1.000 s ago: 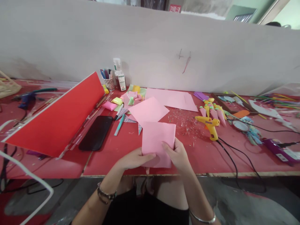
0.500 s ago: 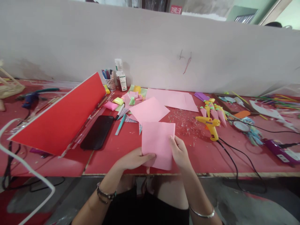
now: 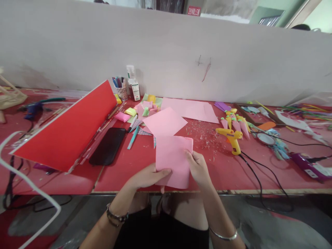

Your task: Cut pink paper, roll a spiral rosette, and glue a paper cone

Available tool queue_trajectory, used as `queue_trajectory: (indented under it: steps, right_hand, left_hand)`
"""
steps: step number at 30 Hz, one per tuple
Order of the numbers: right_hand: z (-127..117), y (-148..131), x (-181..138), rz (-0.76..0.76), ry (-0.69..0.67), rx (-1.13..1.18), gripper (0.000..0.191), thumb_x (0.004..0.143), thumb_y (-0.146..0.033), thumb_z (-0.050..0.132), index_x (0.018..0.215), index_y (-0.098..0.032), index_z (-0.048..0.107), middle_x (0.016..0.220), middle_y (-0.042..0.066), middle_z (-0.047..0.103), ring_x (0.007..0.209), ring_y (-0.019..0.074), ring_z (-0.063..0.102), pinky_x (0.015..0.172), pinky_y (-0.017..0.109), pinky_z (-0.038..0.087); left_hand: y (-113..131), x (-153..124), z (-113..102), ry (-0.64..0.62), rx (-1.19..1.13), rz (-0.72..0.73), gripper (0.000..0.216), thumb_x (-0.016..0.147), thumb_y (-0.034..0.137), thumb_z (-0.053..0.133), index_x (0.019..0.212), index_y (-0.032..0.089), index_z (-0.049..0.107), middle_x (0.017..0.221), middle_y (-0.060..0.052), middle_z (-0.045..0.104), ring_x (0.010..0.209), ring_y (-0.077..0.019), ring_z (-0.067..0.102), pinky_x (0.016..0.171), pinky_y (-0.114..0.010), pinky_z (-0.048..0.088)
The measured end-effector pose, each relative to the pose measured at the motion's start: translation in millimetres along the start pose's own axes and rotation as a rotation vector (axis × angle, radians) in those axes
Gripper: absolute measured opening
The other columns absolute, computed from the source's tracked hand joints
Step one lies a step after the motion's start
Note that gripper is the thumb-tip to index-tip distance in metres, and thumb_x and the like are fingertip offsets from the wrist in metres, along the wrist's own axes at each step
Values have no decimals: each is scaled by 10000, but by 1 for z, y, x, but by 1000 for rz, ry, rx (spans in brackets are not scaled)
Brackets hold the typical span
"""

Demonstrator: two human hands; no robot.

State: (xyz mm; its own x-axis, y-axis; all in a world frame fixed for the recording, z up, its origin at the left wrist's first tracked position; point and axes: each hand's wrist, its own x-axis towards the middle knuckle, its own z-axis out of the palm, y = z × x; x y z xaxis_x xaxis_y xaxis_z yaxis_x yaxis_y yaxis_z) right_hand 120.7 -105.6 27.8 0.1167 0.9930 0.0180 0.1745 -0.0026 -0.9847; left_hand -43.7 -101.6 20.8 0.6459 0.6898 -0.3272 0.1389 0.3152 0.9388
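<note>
I hold a pink square of paper [image 3: 172, 157] upright over the near edge of the red table [image 3: 124, 173]. My left hand [image 3: 149, 176] pinches its lower left corner, thumb on the front. My right hand [image 3: 198, 167] grips its right edge, and the top right corner curls over. Just beyond it another pink sheet [image 3: 164, 121] lies flat on the table.
A tilted red board [image 3: 64, 129] leans at the left, with a black phone [image 3: 107, 146] beside it. A yellow glue gun [image 3: 230, 138] with its black cord stands at the right, next to small paper cones [image 3: 234, 122]. A pen cup [image 3: 120, 88] and larger pink sheets [image 3: 192, 109] sit by the back wall.
My right hand slid up from the paper's lower edge to its right edge. The top right corner now bends over. The left hand has kept its hold.
</note>
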Motion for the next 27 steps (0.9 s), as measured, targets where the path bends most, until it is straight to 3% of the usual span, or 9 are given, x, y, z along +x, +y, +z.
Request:
queue_trajectory:
  steps: [7, 12, 14, 17, 21, 24, 27]
  right_hand:
    - [0, 3, -1, -50, -49, -76, 458, 706, -597, 376, 522, -178, 367, 507, -27, 345, 477, 81, 311, 424, 203, 269]
    - [-10, -1, 0, -109, -105, -206, 457, 742, -575, 324, 495, -191, 314, 480, -42, 283, 454, 75, 277, 411, 200, 226]
    - [-15, -4, 1, -135, -226, -283, 447, 770, -539, 304, 491, -190, 306, 474, -45, 273, 444, 71, 268, 405, 197, 211]
    - [-20, -10, 3, -209, -536, -453, 439, 815, -453, 296, 475, -177, 332, 465, -45, 295, 436, 66, 280, 416, 196, 210]
    - [-13, -21, 8, -370, -869, -701, 423, 862, -336, 301, 549, -142, 508, 496, -28, 404, 477, 69, 327, 477, 201, 238]
    - [-4, -29, 13, -423, -998, -871, 371, 870, -269, 326, 637, -131, 580, 522, -24, 435, 476, 64, 295, 481, 203, 224]
    - [3, -34, 16, -460, -1040, -1003, 308, 845, -215, 386, 616, -119, 568, 513, -32, 411, 462, 58, 245, 463, 202, 205]
  left_hand:
    - [-5, 1, 0, 58, -43, 23, 404, 721, 477, 507, 897, 121, 582, 552, -17, 611, 453, -133, 542, 551, -267, 446]
    - [-1, -1, -8, 176, 125, 120, 276, 707, 372, 548, 860, 160, 638, 878, -56, 669, 804, -210, 597, 726, -290, 453]
    - [3, -4, -16, 225, 199, 184, 253, 705, 347, 549, 851, 165, 648, 898, -50, 668, 872, -224, 580, 754, -285, 444]
    - [13, -13, -29, 312, 266, 297, 318, 709, 313, 537, 988, 174, 600, 905, -45, 658, 847, -191, 585, 733, -260, 449]
    - [25, -25, -28, 292, 512, 370, 334, 736, 292, 511, 1049, 181, 551, 836, -19, 658, 755, -142, 590, 708, -249, 446]
    - [28, -28, -15, 254, 896, 424, 229, 732, 308, 561, 927, 193, 597, 851, -13, 666, 766, -155, 585, 705, -262, 417]
    - [24, -23, -5, 294, 1287, 526, 162, 760, 303, 545, 704, 160, 593, 671, -8, 656, 607, -144, 559, 631, -272, 375]
